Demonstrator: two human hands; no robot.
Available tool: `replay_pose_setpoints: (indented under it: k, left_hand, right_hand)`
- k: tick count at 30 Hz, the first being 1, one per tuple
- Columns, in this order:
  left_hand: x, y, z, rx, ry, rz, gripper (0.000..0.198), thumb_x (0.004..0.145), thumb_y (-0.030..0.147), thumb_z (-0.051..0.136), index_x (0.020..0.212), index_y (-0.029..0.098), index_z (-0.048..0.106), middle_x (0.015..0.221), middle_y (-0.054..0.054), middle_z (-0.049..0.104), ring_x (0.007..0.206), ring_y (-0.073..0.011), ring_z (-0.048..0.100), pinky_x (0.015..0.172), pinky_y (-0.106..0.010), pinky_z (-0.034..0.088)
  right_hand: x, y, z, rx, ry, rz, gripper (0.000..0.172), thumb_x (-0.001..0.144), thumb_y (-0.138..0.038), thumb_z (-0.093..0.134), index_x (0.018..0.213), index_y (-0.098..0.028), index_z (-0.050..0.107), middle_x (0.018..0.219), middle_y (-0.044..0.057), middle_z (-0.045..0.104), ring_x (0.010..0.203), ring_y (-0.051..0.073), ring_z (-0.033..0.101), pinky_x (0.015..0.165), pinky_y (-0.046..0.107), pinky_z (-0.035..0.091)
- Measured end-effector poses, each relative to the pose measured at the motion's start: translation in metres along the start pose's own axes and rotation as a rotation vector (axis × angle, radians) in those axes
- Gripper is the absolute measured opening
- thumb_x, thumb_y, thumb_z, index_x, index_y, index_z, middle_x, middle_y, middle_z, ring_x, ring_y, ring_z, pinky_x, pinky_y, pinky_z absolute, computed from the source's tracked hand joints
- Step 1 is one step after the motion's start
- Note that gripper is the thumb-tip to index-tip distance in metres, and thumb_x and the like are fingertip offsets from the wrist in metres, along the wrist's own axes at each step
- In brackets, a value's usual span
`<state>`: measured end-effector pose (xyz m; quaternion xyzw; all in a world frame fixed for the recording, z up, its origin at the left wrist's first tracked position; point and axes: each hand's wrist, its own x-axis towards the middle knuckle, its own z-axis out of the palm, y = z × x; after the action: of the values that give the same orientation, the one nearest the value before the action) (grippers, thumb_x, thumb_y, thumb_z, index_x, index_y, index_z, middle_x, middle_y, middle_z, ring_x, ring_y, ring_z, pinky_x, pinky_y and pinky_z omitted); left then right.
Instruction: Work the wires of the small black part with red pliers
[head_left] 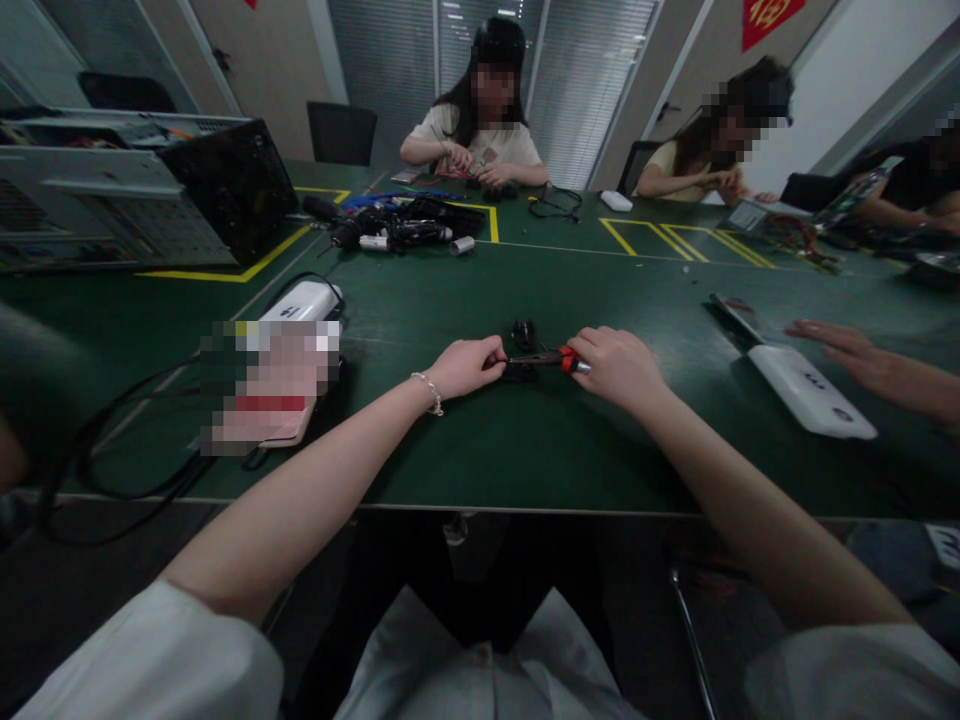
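Over the green table, my right hand point(621, 368) is closed around the red handles of a pair of long-nosed pliers point(541, 358). Their dark jaws point left, toward my left hand point(466, 369). The fingertips of that left hand are pinched together at the jaw tips. Whatever they hold there is too small and dark to name. Close by the pliers, on the far side, lies a small black part point(523, 334), and more black material shows just under the jaws.
Left of me are a phone point(274, 385), a white power bank point(307, 300) and looped black cable. An opened computer case point(112, 200) stands at far left, beside a heap of cables point(409, 222). Another white device point(814, 390) and a co-worker's hand point(885, 365) are at right. People sit opposite.
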<state>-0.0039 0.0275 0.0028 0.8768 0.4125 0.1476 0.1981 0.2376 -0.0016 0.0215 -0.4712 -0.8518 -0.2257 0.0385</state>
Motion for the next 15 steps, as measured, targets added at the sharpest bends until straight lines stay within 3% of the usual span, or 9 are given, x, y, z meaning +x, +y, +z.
replay_pose_setpoints:
  k: [15]
  left_hand:
    - [-0.0012,0.0017,-0.0020,-0.012,-0.014,0.007,0.012,0.083,0.028,0.046,0.088,0.018,0.051,0.083,-0.002,0.063,0.070,-0.0147,0.057,0.063,-0.025,0.040]
  right_hand:
    - [-0.0001,0.0002,0.0000,0.004,-0.003,-0.004,0.024,0.078,-0.027,0.048,0.092,-0.014,0.061,0.088,0.010,0.061,0.077,0.021,0.051,0.064,0.031,0.035]
